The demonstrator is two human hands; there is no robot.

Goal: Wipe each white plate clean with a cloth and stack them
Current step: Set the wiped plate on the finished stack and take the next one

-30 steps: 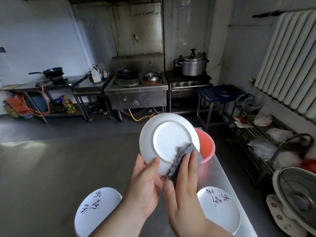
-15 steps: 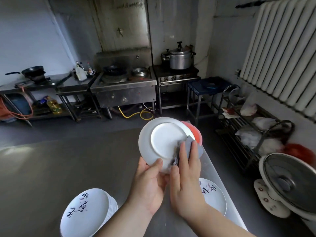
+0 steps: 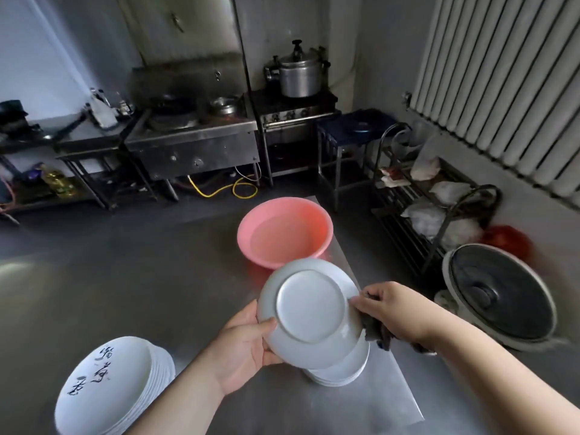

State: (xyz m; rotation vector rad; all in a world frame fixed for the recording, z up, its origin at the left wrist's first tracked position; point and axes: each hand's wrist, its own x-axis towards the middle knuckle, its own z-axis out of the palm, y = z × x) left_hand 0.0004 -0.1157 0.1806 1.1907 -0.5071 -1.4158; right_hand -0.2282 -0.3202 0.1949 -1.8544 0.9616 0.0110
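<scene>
Head view: hands (image 3: 248,343) hold plate (image 3: 310,312), cloth (image 3: 375,329).

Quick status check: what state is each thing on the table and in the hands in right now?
Held plate: underside up, tilted, above the right stack.
Left hand: grips the plate's rim.
Right hand: holds the cloth at the plate's edge.
Right stack: short, on the table.
Left stack: tall, face up.
Pink basin: upright; contents unclear.

Dim, bluish daylight; a pale glare patch on the counter (image 3: 94,293) at left; edges bend and blur slightly.
</scene>
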